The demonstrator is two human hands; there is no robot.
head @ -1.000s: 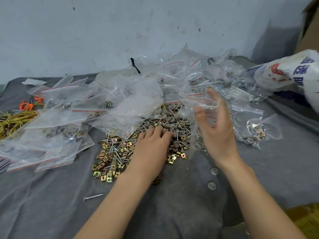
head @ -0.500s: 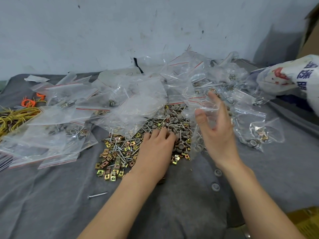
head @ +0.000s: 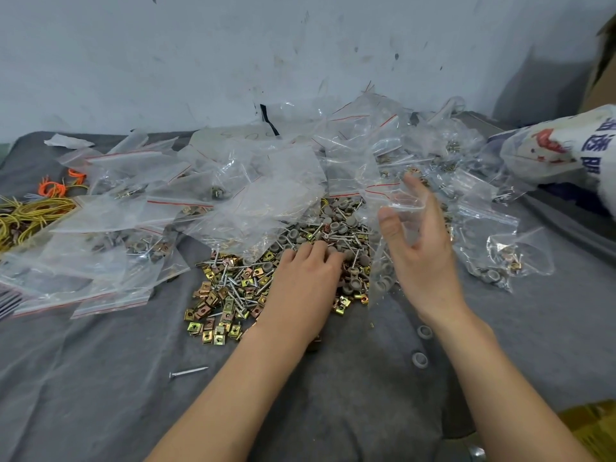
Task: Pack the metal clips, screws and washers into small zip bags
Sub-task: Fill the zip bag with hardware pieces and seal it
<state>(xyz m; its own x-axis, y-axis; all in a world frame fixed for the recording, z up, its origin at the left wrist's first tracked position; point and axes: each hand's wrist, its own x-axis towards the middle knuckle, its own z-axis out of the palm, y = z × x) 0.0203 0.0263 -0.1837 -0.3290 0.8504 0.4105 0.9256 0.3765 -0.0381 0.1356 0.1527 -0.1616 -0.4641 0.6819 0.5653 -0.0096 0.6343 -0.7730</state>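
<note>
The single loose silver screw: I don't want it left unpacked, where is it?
In the head view, the single loose silver screw lies on the grey cloth, left of the left forearm and below the pile of gold metal clips.

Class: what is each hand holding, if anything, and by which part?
Right hand: a clear zip bag, by its open mouth. Left hand: fingers in the hardware pile; any grip is hidden.
</note>
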